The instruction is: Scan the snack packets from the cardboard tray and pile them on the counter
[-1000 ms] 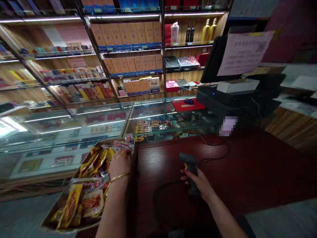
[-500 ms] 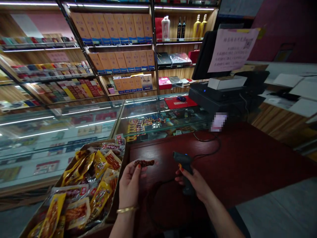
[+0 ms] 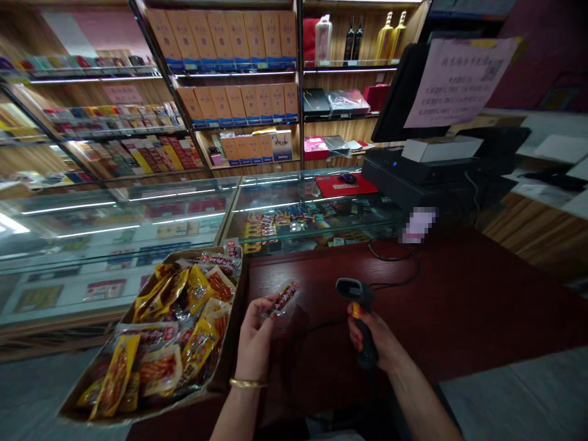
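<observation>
Pinched between the thumb and fingers of my left hand [image 3: 258, 334] is a small clear snack packet [image 3: 285, 296] with dark contents and printed lettering, held above the dark red counter [image 3: 316, 269]. My right hand [image 3: 373, 334] is wrapped round the handle of a black barcode scanner [image 3: 356, 289], its orange trigger under my finger. The scanner's head points towards the packet's side, some way apart from it. Left of my left hand stands an open cardboard box [image 3: 237, 306] of yellow and clear snack packets [image 3: 198, 349].
Beyond the counter runs a glass display case [image 3: 193, 245], bearing a red mat [image 3: 328, 187] with a mouse [image 3: 346, 178]. A monitor [image 3: 390, 98] and a black till [image 3: 390, 184] stand at the right. The scanner's cable [image 3: 404, 278] crosses the counter. Stocked shelves [image 3: 229, 76] line the back.
The packet has been turned in my left hand, its printed face now showing. My right hand has turned the scanner so that its head shows more. The whole view has shifted slightly.
</observation>
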The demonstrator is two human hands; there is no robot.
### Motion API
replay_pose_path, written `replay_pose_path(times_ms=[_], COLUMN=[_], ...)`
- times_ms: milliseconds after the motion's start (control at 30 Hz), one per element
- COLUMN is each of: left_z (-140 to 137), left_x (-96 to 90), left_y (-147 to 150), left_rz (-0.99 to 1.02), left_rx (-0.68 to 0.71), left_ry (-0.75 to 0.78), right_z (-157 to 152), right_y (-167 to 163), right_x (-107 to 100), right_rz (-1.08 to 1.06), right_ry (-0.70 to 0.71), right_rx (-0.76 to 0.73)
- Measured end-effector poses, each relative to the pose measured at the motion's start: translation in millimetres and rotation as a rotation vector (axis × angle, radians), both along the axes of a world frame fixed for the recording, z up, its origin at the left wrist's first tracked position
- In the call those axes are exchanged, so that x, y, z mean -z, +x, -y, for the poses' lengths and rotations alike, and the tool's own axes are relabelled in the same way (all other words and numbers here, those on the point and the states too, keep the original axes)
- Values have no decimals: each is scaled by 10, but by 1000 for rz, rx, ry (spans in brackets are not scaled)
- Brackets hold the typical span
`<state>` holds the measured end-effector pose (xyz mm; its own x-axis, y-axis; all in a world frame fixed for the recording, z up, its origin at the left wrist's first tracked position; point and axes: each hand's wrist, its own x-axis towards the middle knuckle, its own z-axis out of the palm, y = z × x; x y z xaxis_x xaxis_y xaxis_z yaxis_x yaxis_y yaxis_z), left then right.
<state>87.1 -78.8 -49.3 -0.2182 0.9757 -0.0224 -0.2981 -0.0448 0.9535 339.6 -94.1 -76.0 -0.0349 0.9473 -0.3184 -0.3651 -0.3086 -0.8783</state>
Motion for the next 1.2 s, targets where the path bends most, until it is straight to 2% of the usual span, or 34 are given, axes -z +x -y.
replay_pose_path(times_ms=[100, 200, 267, 433, 533, 600, 733, 867, 1000, 1100, 1200], left_z=[5, -10, -27, -82, -99, -88, -46, -51, -81, -96, -119], left_x=[-4, 25, 72, 188, 185, 155, 114, 202, 280, 238, 180], left_y=[4, 17, 33, 90, 121, 137, 156, 160, 154, 154, 164], left_rz=[-228, -356, -323, -27, 209, 311, 264, 176, 138, 57, 33], left_rx=[-2, -43, -52, 18, 12, 7, 52, 100, 102, 64, 43], left_ry=[122, 162, 120, -83, -228, -269, -238, -186, -140, -113, -77], right_z=[9, 6, 5, 30, 43, 48, 67, 99, 118, 133, 155], right_y=[14, 7, -13, -82, -112, -121, -133, -194, -273, -291, -281], right_x=[-24, -44, -61, -125, -140, -133, -117, -129, -135, -139, -156], right_rz=[67, 179, 265, 489, 598, 638, 717, 813, 1043, 1199, 1326], right_ry=[19, 32, 43, 123, 168, 186, 209, 242, 269, 289, 317], right_rx=[-3, 18, 37, 93, 99, 82, 48, 29, -21, -58, -26])
